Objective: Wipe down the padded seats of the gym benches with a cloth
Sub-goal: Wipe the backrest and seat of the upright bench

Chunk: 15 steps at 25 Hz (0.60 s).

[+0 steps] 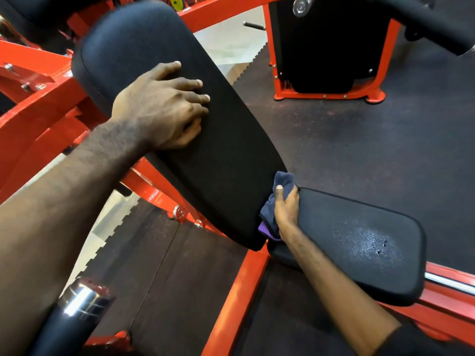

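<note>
A long black padded backrest [205, 150] slopes from upper left down to the centre on a red frame. My left hand [164, 109] lies flat on its upper part, fingers spread, holding nothing. Below it sits the black seat pad [365, 242], with a wet, shiny patch near its middle. My right hand [286, 209] is closed around a dark blue cloth [279, 199] with a purple edge, pressed into the gap where the backrest's lower end meets the seat pad.
Red steel frame bars [239, 286] run under and left of the pads. A chrome-tipped black handle [77, 304] juts up at lower left. Another machine with a red base [329, 95] stands at upper right on dark rubber flooring [359, 137].
</note>
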Each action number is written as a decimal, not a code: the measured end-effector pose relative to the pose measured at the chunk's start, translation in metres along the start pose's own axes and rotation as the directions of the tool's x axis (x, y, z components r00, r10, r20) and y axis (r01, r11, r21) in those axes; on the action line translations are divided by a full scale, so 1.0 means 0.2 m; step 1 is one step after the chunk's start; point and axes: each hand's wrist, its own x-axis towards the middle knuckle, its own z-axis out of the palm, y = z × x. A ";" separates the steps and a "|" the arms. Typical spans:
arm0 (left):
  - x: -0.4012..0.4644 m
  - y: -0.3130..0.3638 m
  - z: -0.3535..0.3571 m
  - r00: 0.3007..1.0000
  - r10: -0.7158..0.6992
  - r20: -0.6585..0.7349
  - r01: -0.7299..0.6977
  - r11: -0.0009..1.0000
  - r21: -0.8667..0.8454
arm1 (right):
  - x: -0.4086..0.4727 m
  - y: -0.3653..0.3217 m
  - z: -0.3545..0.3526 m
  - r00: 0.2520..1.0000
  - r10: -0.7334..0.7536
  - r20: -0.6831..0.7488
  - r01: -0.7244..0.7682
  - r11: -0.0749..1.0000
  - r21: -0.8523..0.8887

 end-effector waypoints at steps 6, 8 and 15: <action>0.00 0.01 -0.01 1.000 0.008 -0.002 -0.008 0.999 0.050 | -0.42 0.22 0.13 0.992 0.044 -0.121 -0.029 0.992 0.119; 0.01 0.01 -0.01 1.000 0.007 0.014 -0.008 0.999 0.052 | -0.51 0.30 0.17 0.988 0.084 -0.130 -0.062 0.984 0.168; -0.02 -0.02 0.00 1.000 0.005 -0.005 -0.005 1.000 0.026 | -0.68 0.36 0.26 0.932 0.270 -0.244 -0.150 0.896 0.418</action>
